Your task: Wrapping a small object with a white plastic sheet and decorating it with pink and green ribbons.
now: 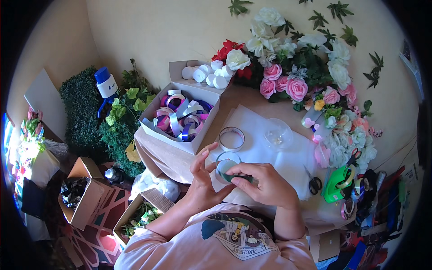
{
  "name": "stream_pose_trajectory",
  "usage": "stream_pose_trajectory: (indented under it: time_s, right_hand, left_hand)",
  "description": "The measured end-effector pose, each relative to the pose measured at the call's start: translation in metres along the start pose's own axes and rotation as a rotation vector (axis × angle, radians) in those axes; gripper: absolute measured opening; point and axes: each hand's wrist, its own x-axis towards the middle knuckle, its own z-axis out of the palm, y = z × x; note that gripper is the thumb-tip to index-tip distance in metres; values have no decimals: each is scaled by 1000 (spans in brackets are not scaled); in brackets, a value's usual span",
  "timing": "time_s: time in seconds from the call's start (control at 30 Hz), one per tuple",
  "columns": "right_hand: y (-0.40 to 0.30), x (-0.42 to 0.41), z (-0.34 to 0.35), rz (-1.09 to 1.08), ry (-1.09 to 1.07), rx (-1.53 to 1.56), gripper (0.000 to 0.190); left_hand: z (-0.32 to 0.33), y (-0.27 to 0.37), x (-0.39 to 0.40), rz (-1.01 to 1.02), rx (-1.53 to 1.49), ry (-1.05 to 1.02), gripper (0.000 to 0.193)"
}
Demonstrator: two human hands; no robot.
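Note:
Between my two hands is a small clear round cup point(221, 156) with a white disc-like piece inside it. My left hand point(199, 182) steadies the cup from the left, its index finger raised and its thumb underneath. A dark green strip point(243, 176) lies against the cup's near side. My right hand point(266, 184) pinches that strip between thumb and fingers. Just beyond the cup, a roll of tape point(232, 149) lies on white translucent sheets point(260, 158). A clear plastic bowl point(278, 134) with small bits in it sits farther right on the sheets.
A white box point(179, 143) of curled ribbons stands at the left, its lid point(175, 72) holding several white cylinders point(220, 82). Black-handled scissors point(315, 185) and a green tape dispenser point(334, 187) are at the right. Artificial flowers point(297, 89) line the wall side. Cardboard boxes point(91, 199) stand on the floor.

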Motion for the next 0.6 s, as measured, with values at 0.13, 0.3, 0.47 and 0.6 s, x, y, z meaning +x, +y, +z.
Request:
stream_pose_trajectory:
  time_s: [0.13, 0.3, 0.47, 0.6]
  right_hand:
    - [12, -12, -8, 57, 164, 17, 12]
    - [41, -32, -23, 146, 477, 366, 13]
    - [49, -43, -32, 232, 565, 524, 16]
    - [67, -48, -33, 179, 583, 606, 14]
  left_hand:
    - [8, -4, 0, -77, -15, 27, 97]
    - [30, -20, 10, -351, -81, -13, 99]
    - [58, -45, 24, -437, -134, 10, 93]
    - [73, -52, 25, -533, -333, 18, 86]
